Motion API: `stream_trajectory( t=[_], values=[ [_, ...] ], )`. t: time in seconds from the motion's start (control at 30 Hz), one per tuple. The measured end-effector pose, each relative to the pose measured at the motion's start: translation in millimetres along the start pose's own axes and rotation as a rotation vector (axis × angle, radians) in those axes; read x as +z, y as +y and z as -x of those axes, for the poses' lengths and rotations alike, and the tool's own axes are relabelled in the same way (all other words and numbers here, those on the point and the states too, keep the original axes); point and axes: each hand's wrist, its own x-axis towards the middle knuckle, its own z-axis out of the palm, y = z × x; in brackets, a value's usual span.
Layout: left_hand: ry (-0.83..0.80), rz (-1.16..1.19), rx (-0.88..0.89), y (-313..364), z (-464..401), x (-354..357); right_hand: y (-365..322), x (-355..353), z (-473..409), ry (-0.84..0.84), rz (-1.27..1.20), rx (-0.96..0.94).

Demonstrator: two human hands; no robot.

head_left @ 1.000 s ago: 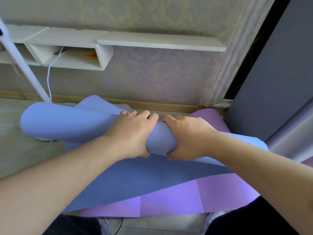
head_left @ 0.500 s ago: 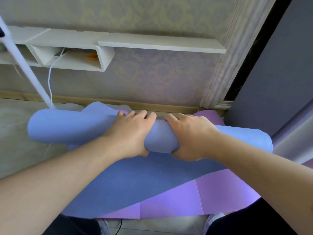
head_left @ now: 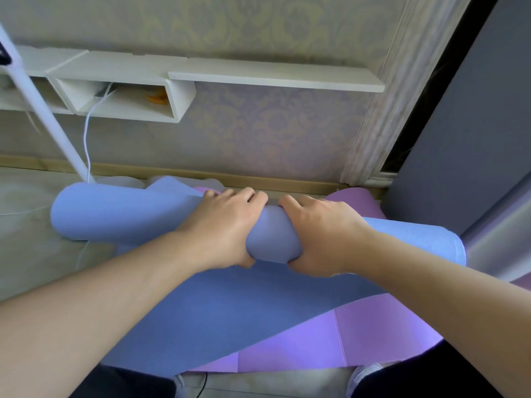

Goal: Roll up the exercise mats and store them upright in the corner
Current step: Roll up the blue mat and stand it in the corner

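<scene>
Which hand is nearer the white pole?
Left. The left hand grips the blue mat roll on the white pole side; the right hand grips farther away.

Bare floor [head_left: 26, 254] open on the left, crossed only by a thin white cable [head_left: 86, 139]. White pole [head_left: 43, 110] slants down to the floor just behind the blue roll's [head_left: 115, 216] left end. Far side tight: the roll lies near the wall [head_left: 273, 139], white shelf [head_left: 258, 79] overhanging above. Right end close to grey panel [head_left: 459, 139]; little room there. Purple mat [head_left: 373, 334] covers near floor, flat, passable.
</scene>
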Motion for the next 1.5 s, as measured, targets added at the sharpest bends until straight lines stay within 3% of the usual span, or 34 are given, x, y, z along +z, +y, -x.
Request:
stream_trajectory(
  t=[0.2,0.4,0.63,0.8,0.87,1.0,1.07,1.27,1.5],
  values=[
    [-0.093,0.173,-0.063,-8.3,-0.5,-10.6,-7.0,5.0,-1.9,-0.011,0.09,-0.014],
    [-0.008,-0.02,-0.016,5.8,2.3,7.0,0.7,-3.6,-1.1,-0.061,-0.039,0.012],
    [-0.022,0.146,-0.081,-11.2,-4.7,-14.0,-5.4,1.7,-3.6,0.105,0.132,-0.032],
    [0.095,-0.087,0.033,-0.3,2.7,3.5,1.7,-2.3,-3.4,0.051,-0.049,-0.006],
    [0.071,-0.069,0.029,1.5,0.5,4.1,1.5,-3.3,-1.8,0.027,-0.068,0.012],
    [0.007,0.069,-0.043,-6.5,-4.7,-10.2,-8.4,6.4,1.7,0.147,0.121,-0.033],
    [-0.064,0.126,-0.062,-7.3,-3.4,-12.9,-10.3,6.2,1.7,0.107,0.105,-0.035],
    [-0.003,-0.084,0.002,-3.2,1.4,-0.2,2.3,-1.4,-0.9,0.024,-0.036,0.032],
    [-0.081,0.149,-0.057,-5.3,-0.2,-5.7,-8.8,7.6,-0.5,0.025,0.078,-0.042]
  ],
)
